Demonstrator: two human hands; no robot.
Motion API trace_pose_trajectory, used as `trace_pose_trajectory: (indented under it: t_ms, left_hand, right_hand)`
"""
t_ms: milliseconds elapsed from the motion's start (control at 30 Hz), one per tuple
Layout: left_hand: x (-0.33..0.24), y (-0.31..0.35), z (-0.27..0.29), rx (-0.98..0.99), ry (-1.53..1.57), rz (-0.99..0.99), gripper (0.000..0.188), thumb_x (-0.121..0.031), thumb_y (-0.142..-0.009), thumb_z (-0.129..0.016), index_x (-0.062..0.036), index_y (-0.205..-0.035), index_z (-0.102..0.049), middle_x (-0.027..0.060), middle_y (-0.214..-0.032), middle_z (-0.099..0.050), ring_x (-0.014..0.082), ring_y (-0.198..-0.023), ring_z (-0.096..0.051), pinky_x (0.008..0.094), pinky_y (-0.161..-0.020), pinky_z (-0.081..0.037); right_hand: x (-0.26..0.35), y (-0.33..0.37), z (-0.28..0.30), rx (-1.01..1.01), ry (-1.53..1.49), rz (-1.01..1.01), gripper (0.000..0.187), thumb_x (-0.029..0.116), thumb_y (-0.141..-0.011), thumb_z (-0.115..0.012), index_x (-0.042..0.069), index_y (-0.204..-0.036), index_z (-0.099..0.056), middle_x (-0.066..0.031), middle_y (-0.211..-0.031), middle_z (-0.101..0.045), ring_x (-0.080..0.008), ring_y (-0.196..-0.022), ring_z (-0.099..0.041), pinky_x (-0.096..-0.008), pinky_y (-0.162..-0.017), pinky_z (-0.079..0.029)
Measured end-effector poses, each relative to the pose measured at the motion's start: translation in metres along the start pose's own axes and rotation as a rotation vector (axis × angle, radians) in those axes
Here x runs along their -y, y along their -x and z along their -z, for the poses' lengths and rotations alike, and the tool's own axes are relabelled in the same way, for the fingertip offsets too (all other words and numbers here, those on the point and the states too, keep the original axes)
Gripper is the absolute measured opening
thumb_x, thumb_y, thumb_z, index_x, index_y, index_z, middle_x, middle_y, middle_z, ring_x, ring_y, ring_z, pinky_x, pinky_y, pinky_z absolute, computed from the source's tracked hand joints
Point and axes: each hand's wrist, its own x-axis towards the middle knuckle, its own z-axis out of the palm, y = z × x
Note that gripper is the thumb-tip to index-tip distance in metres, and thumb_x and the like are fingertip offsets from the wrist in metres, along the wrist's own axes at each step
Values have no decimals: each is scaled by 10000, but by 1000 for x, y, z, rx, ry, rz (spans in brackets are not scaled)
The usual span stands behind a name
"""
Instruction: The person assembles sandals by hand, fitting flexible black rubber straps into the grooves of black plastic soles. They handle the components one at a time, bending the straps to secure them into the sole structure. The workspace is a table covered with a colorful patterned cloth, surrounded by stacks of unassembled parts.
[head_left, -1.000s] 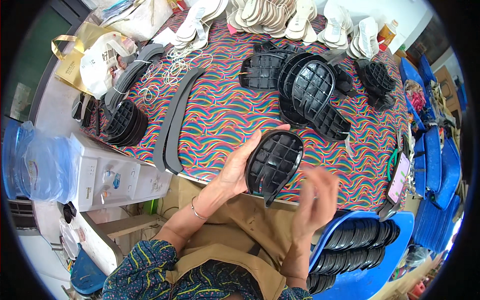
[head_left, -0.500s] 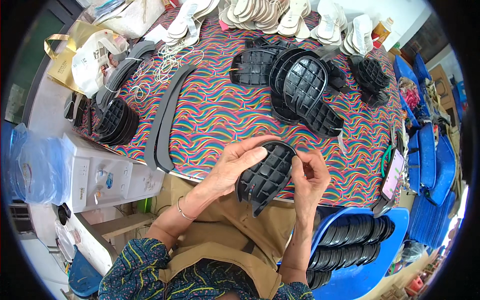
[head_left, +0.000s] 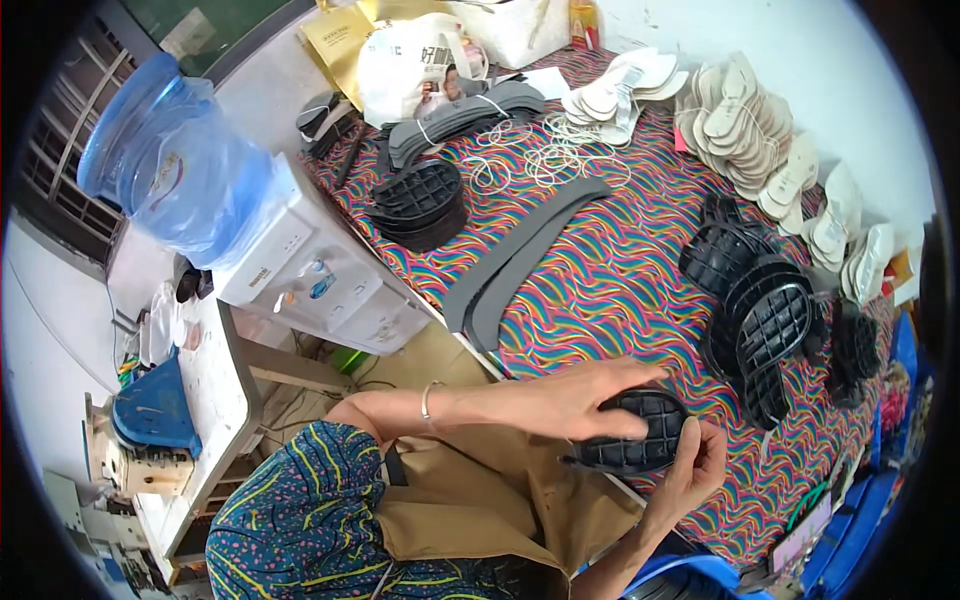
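Note:
I hold a black rubber shoe sole (head_left: 640, 445) with a grid tread between both hands, low over the near edge of the table. My left hand (head_left: 585, 398) lies across its top and near end. My right hand (head_left: 690, 470) cups its far end from below. A stack of similar black soles (head_left: 765, 325) lies on the colourful striped tablecloth (head_left: 610, 270) just beyond my hands. Another pile of black soles (head_left: 420, 200) sits at the table's left side.
Long grey strips (head_left: 520, 255) lie across the cloth, with white rubber bands (head_left: 530, 155) and pale insoles (head_left: 750, 130) farther back. A water dispenser with a blue bottle (head_left: 190, 180) stands left of the table. A blue crate (head_left: 690, 580) sits low at right.
The view has swung left and tilted. The sole has turned from upright to lying flat between my hands, and my right hand has closed on its end.

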Motion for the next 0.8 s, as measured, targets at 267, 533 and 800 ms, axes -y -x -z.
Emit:
trace_pose_trajectory:
  t_ms: [267,533,800]
  left_hand:
    - [-18,20,41,-186,-639,-32,985,-213,-620,-828,1,-1440,-326,217,-1253,-501,377,-1158,-528,470,-930,-481]
    - [-33,74,202,-715,-993,248,927,-263,-581,-852,-34,-1382,-445,230,-1250,-591,375,-1163,-582,418,-1001,-460]
    - [18,99,253,-459,-1158,469,876,-403,-610,-856,-39,-1330,-515,190,-1211,-602,381,-1151,-559,477,-987,-411]
  right_hand:
    - [27,-7,-53,118,-202,-152,145,111,-989,-585,-2,-904,-620,49,-663,-474,-10,-551,-351,-205,-483,-253]
    - [-24,-10,-46,188,-2,-174,86,42,-945,-616,-33,-939,-658,21,-703,-536,-43,-623,-434,-222,-543,-364]
    - [-31,-12,-46,198,34,-148,58,15,-927,-629,-30,-937,-664,8,-693,-552,-43,-609,-440,-235,-526,-357]
